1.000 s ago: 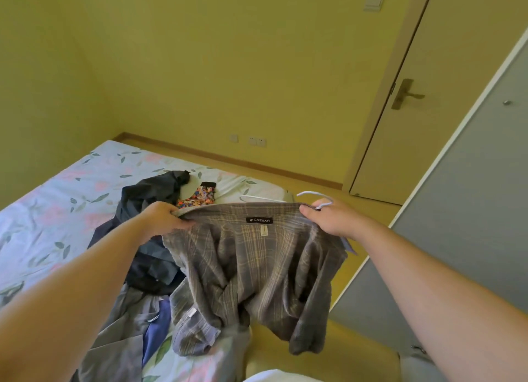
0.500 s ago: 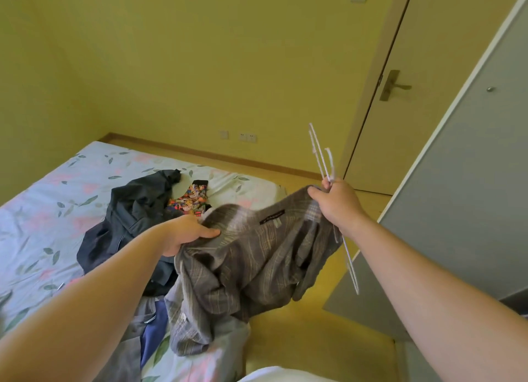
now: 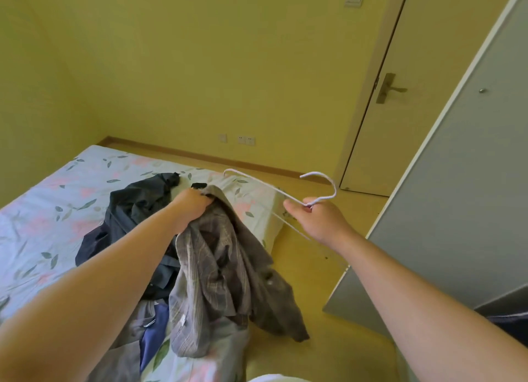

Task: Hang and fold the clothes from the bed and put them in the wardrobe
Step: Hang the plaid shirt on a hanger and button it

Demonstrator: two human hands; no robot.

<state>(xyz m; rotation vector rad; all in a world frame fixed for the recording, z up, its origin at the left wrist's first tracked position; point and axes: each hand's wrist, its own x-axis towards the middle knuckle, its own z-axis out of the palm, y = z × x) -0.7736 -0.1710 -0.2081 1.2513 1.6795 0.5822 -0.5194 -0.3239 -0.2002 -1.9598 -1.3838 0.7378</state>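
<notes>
1. The bed [image 3: 43,210] fills the left side. A dark jacket [image 3: 134,204] lies crumpled near its right edge, and a grey garment [image 3: 125,353] lies at its near corner. Both are waiting to be put away.
2. The left hand [image 3: 191,207] is above the bed's right edge. Its fingers are curled tight round a bunch of cloth at the top of the plaid shirt [image 3: 225,267].
3. The shirt hangs from that grip in a twisted heap. Its lower part rests on the bed's near corner and one tail droops over the side towards the floor. The neck opening is hard to make out, so it seems best to shake the shirt loose and find the collar before trying the hanger.
4. The hanger [image 3: 288,196] is thin white wire, held in the air just off the bed's right side and clear of the shirt. Its hook curls upward and its arms point back towards the bed. I would slide one arm into a shoulder through the neck, then ease the other shoulder over it.
5. The right hand [image 3: 320,219] pinches the hanger just below the hook between thumb and curled fingers. Gripping there leaves both arms free to go in.
6. The wardrobe [image 3: 457,210] stands to the right of the bed, across a strip of floor, and the hung shirt would go there.
</notes>
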